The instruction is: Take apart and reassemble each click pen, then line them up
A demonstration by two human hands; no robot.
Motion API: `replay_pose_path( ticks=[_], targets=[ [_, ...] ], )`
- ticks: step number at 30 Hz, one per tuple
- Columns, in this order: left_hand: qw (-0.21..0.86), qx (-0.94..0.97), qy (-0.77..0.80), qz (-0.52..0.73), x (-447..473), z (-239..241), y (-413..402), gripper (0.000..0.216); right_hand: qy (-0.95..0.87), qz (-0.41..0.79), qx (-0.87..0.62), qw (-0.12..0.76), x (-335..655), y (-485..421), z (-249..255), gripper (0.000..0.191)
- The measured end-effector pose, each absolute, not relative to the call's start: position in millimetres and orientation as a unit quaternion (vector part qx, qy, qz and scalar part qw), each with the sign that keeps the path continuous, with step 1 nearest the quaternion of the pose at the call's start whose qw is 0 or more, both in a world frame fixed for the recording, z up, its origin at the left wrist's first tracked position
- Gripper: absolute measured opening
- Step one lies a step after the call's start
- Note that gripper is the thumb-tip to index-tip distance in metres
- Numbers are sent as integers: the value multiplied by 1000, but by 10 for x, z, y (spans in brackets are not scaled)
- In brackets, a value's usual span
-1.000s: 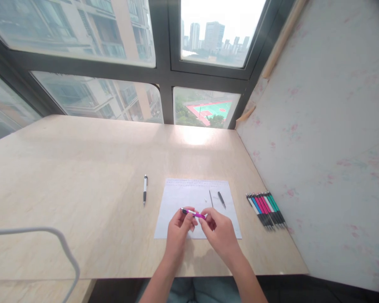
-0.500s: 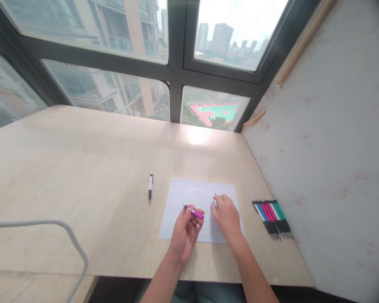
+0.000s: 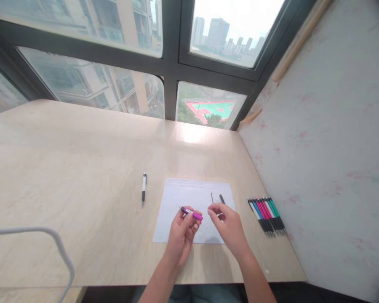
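The purple barrel of a pen [image 3: 192, 213] lies across the fingers of my left hand [image 3: 182, 232], pinched under the thumb, with its dark clip end pointing left. Close to its right end, my right hand [image 3: 229, 225] has thumb and forefinger brought together. Whatever they hold, if anything, is too small to make out. Just beyond the right fingertips, a thin dark pen refill [image 3: 212, 197] and a black pen grip [image 3: 222, 199] rest on a white sheet of paper [image 3: 189, 195] with lines of handwriting along its top.
A white and black pen [image 3: 144, 189] lies left of the paper on the pale tabletop [image 3: 91, 181]. To the right, several pens [image 3: 267, 215] form a row beside the wall [image 3: 328, 160]. A grey cable [image 3: 55, 237] curves at the lower left. Windows stand behind the table.
My right hand has drawn back toward me from the small pen parts, so the black grip shows. My left hand still holds the purple barrel. The camera view has shifted slightly.
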State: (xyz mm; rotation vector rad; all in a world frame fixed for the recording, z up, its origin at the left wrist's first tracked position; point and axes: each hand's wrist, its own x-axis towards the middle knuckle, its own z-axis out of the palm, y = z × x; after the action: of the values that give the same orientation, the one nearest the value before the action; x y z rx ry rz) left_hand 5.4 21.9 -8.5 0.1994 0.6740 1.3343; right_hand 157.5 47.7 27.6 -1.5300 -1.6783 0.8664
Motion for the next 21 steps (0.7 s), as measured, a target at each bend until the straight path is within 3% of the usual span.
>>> replay_pose_path(
  ticks=[21],
  targets=[
    [727,109,347,582,100,-34,218,28,-581,402,-585,399,1579,187,336,23]
  ],
)
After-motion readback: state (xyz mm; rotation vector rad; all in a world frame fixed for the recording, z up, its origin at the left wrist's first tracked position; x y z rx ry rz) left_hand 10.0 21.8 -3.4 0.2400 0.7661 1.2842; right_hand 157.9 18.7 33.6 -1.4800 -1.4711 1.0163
